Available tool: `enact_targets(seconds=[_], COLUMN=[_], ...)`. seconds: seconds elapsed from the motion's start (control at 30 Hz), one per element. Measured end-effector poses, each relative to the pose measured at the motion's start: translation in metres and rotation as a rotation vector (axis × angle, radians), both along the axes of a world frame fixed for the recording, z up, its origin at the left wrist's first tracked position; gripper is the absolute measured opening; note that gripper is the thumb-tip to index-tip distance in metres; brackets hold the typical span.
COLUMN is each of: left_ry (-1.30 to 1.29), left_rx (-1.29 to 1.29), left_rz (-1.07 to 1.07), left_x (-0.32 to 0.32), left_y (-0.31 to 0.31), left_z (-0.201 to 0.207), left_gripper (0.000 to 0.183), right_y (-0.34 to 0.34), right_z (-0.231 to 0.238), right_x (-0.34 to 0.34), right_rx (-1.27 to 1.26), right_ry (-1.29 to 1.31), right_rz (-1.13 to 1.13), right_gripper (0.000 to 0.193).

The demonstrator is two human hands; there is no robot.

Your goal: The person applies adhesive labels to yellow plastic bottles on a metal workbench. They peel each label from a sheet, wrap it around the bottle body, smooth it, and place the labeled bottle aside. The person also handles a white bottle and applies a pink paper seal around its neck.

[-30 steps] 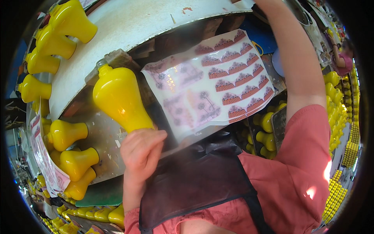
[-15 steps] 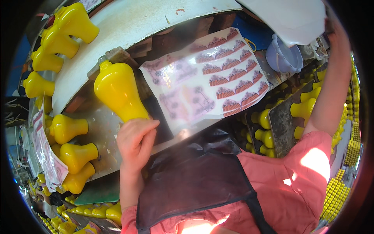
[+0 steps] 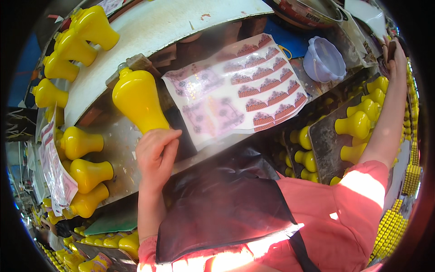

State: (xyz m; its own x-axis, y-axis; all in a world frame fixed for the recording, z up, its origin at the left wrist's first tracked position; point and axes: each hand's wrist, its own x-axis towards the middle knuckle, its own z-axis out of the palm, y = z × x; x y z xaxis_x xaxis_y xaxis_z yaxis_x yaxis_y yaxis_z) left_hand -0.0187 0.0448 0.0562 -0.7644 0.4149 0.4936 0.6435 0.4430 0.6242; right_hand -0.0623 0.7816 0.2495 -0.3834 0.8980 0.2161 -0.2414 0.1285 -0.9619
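My left hand grips the narrow end of a yellow bulb-shaped bottle, which lies tilted on a metal stand in front of me. Just right of it lies a sheet of printed stickers in rows of red and pink labels. My right arm stretches far out to the right. My right hand is up at the picture's rim against a dark edge, and I cannot see whether it holds anything. Below that arm, several yellow bottles stand on a dark tray.
More yellow bottles stick out around a white curved machine rim at the left. A small lavender bucket sits behind the sticker sheet. Another label sheet hangs at the left. Rows of yellow pieces line the right side.
My right arm has swung from the top middle out to the far right and reached higher. My left hand stays on the yellow bottle.
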Motion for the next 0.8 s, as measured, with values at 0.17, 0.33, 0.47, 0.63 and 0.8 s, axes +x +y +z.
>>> enact_targets(seconds=[0.17,0.33,0.47,0.63,0.8], left_ry=[-0.002,-0.007,0.025,0.014,-0.015], left_rx=[-0.001,0.099,0.14,0.226,0.649], left_rz=[0.007,0.023,0.097,0.257,0.675], left_x=[0.002,0.009,0.025,0.051,0.08], left_y=[0.001,-0.004,-0.025,-0.07,-0.112], left_z=[0.001,0.004,0.013,0.021,0.019], left_gripper=[0.014,0.015,0.018,0.015,0.019], right_y=[-0.119,-0.244,-0.321,-0.395,-0.472], right_z=[-0.04,-0.049,-0.049,-0.034,-0.024], right_x=[-0.01,-0.016,-0.012,-0.009,-0.008], right_rx=[0.31,0.473,0.522,0.702,0.707], right_ry=[-0.235,-0.298,-0.308,-0.222,-0.401], right_rz=[0.316,0.753,0.935,1.128,1.163], right_gripper=[0.034,0.035,0.031,0.026,0.025])
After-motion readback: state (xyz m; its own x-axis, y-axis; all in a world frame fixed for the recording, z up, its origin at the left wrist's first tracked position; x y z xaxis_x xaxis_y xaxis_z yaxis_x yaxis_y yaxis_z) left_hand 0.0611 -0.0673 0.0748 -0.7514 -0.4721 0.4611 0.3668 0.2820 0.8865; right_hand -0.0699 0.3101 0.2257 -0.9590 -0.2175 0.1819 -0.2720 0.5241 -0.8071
